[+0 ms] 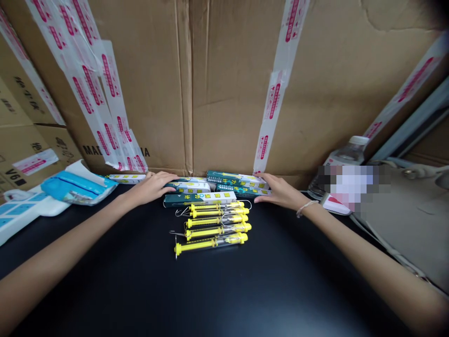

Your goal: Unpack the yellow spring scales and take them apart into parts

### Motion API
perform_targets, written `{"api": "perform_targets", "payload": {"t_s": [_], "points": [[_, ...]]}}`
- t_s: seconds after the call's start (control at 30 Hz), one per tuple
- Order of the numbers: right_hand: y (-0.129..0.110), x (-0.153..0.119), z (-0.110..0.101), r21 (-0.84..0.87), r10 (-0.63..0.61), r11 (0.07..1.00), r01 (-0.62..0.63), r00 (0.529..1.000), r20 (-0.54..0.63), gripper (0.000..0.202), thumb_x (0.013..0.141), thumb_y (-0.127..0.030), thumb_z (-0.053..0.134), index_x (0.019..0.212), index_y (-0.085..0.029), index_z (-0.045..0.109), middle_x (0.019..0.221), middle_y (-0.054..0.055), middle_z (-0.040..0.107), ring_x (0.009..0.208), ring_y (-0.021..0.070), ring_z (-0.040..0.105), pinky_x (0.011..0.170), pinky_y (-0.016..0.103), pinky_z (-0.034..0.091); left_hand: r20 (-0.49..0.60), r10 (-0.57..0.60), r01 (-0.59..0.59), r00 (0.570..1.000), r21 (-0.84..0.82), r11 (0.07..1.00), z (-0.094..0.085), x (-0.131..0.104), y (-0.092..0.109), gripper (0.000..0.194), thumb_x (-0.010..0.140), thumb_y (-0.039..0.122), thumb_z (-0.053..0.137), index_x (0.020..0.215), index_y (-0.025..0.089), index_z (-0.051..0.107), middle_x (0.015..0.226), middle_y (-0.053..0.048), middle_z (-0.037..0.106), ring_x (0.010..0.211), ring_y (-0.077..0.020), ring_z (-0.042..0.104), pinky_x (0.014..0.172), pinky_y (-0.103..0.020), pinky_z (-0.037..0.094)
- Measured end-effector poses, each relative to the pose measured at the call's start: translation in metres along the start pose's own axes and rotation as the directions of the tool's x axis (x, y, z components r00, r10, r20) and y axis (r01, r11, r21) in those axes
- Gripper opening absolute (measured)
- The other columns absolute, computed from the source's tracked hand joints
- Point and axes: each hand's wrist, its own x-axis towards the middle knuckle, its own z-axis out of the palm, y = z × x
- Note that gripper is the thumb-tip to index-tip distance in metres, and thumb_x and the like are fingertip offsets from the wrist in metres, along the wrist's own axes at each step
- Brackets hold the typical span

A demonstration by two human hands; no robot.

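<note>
Left hand (159,183): fingers spread, thumb apart, at the left ends of the green-and-white boxes (242,191). Right hand (275,191): same spread, thumb low, bracketing the right ends. Can't tell how firmly either one presses. Boxes lie flat in a small uneven pile on the black bench (217,299), near the foot of the big carton (228,93); front box (199,200) sits a bit left of the rest. My read: they're being squared up. Push both ends evenly, keep palms low, use the carton as a backstop, don't crush the thin card. Yellow spring scales (205,232) lie in a row just this side; mind their hooks. Further out: blue packet (75,187) left, bottle (351,152) right.
</note>
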Motion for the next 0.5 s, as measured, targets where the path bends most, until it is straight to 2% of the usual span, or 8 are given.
{"api": "perform_targets", "payload": {"t_s": [0.1,0.23,0.37,0.5], "points": [[0.006,0.004,0.001,0.015,-0.008,1.000,0.008,0.999,0.033,0.077,0.080,-0.056,0.073,0.143,-0.021,0.046,0.136,0.016,0.061,0.120,0.0341,0.063,0.099,0.048,0.052,0.008,-0.010,0.010,1.000,0.014,1.000,-0.001,-0.001,-0.001,0.051,0.100,0.059,0.041,0.140,0.029,0.054,0.142,-0.009,0.060,0.132,-0.0309,0.052,0.104,-0.049,0.040],[0.012,0.009,0.002,0.006,-0.009,1.000,0.009,0.998,0.062,0.068,0.081,-0.052,0.075,0.137,-0.020,0.054,0.130,0.015,0.062,0.113,0.0320,0.065,0.097,0.046,0.054,-0.003,-0.035,0.035,0.999,0.033,0.999,-0.004,-0.006,0.000,0.055,0.098,0.064,0.042,0.140,0.033,0.054,0.144,-0.008,0.058,0.134,-0.0326,0.048,0.103,-0.050,0.039],[0.014,0.012,0.003,-0.014,0.010,1.000,-0.009,0.997,0.078,0.042,0.095,-0.042,0.064,0.129,-0.019,0.059,0.128,0.011,0.063,0.108,0.0261,0.065,0.093,0.049,0.054,-0.037,-0.078,0.080,0.996,0.038,0.996,-0.005,-0.013,-0.004,0.062,0.093,0.071,0.044,0.139,0.031,0.057,0.139,-0.010,0.059,0.130,-0.0348,0.049,0.105,-0.052,0.039],[0.006,0.010,0.006,0.005,0.031,0.999,-0.031,0.998,0.052,0.033,0.098,-0.038,0.061,0.125,-0.018,0.061,0.122,0.009,0.065,0.102,0.0227,0.067,0.088,0.044,0.057,-0.047,-0.106,0.106,0.993,0.010,0.994,-0.001,-0.015,-0.008,0.062,0.093,0.072,0.044,0.138,0.031,0.059,0.136,-0.009,0.061,0.125,-0.0313,0.053,0.104,-0.048,0.042]]}}
